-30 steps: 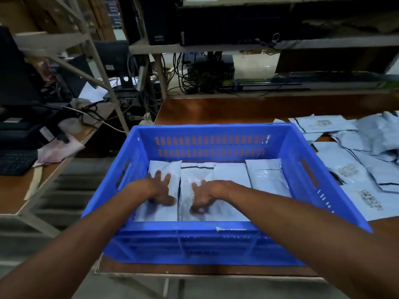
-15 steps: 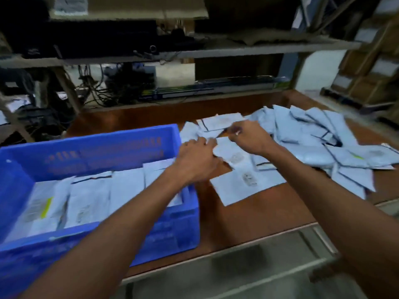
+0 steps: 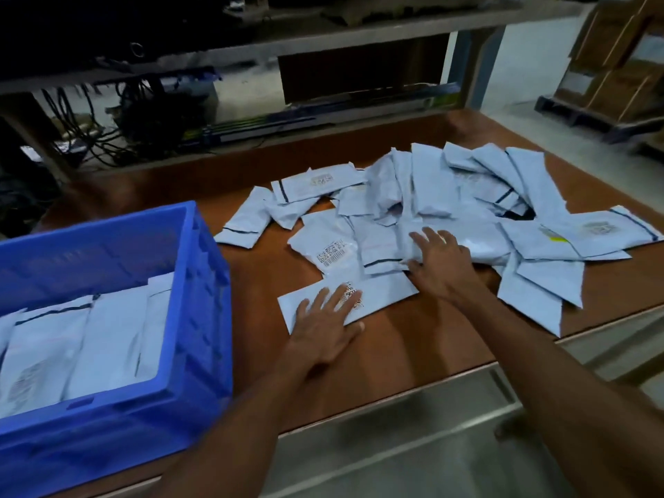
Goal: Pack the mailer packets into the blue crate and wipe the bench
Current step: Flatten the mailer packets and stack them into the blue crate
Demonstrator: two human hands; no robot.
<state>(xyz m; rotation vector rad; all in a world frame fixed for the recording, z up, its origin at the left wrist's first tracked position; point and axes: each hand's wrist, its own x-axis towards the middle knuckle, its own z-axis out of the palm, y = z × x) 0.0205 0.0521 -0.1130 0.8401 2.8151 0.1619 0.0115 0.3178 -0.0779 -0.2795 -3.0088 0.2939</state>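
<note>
Here, the left fingers point(image 3: 341, 300) lie spread and flat on a single mailer packet point(image 3: 384, 291) with its barcode label up, pressing it to the bench point(image 3: 395, 357) and pinching nothing. The right fingers point(image 3: 425, 239) are splayed too, laid over the near edge of the loose pile of mailer packets point(image 3: 467, 195). I cannot tell whether the thumb has hooked under an edge. Outward, the left hand point(image 3: 323, 328) and right hand point(image 3: 443, 262) sit near each other, right of the blue crate point(image 3: 208, 282), which already holds a layer of packed packets point(image 3: 90, 339). The step looks like gathering the next batch. Sliding the single packet toward the bench lip would let a thumb get under it. Squaring a few together before lifting should stop the slick film fanning out.
</note>
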